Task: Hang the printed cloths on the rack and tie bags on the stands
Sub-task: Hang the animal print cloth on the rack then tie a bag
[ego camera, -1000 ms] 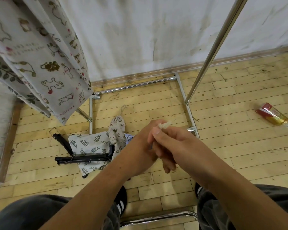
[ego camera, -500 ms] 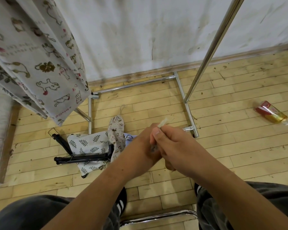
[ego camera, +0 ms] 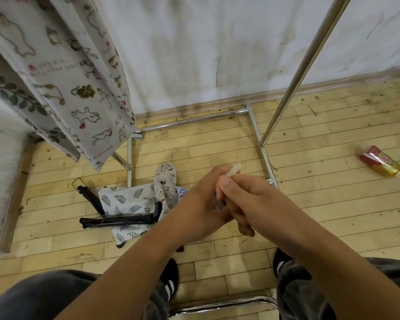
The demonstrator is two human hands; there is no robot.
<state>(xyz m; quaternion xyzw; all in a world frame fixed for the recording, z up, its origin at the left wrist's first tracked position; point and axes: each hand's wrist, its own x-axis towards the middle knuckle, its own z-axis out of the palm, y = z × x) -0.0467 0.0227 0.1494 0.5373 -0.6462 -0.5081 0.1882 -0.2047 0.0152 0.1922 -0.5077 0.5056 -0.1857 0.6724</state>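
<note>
Little has changed over the last second: your left hand (ego camera: 201,204) and right hand (ego camera: 249,199) stay pressed together above the floor (ego camera: 310,209), both curled round a pale cord (ego camera: 235,169) whose frayed end pokes up past your right thumb; they have drifted only slightly, and nothing below has shifted. I judge that you are still working that cord (what it belongs to is hidden in your grip), so no bag is tied on yet.

Counted:
- Two printed cloths hang at upper left, a cat-print cloth (ego camera: 79,88) in front of a hanging leaf-print cloth (ego camera: 19,100).
- One fallen leaf-print cloth (ego camera: 127,199) lies under one black hanger (ego camera: 116,221).
- One drawstring bag (ego camera: 166,183) lies touching that cloth.
- One chrome rack upright (ego camera: 305,65) rises from the base.
- One snack packet (ego camera: 381,163) lies well apart at right.
</note>
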